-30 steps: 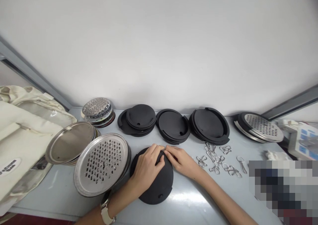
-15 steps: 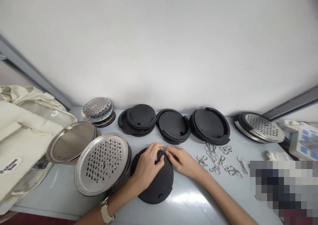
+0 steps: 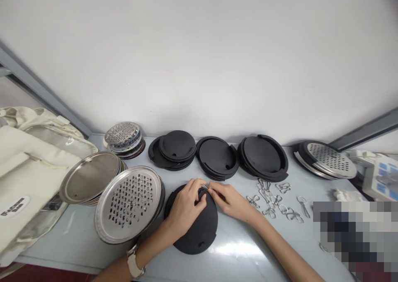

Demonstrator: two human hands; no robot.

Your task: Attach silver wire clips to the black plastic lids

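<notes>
In front of me a round black plastic disc (image 3: 194,234) lies flat on the grey table. My left hand (image 3: 186,207) rests over its far left part, fingers curled toward the far edge. A small shiny metal clip (image 3: 204,187) shows at that edge between the fingertips of both hands; its full shape is hidden. My right hand (image 3: 230,200) pinches it from the right side. To the right of that hand lie several loose wire clips (image 3: 276,200). Left of the disc stands a stack of round metal grater plates (image 3: 132,203), perforated on top.
Plain metal discs (image 3: 93,176) and smaller grater plates (image 3: 122,134) are stacked at left. Three black plastic stacks (image 3: 177,145), (image 3: 217,155), (image 3: 263,155) line the wall. An assembled grater stack (image 3: 331,159) stands at right. A cream bag (image 3: 27,170) lies left.
My right hand's fingertips have shifted very slightly right, and a bit more of the metal clip shows. Both hands otherwise stay at the disc's far edge.
</notes>
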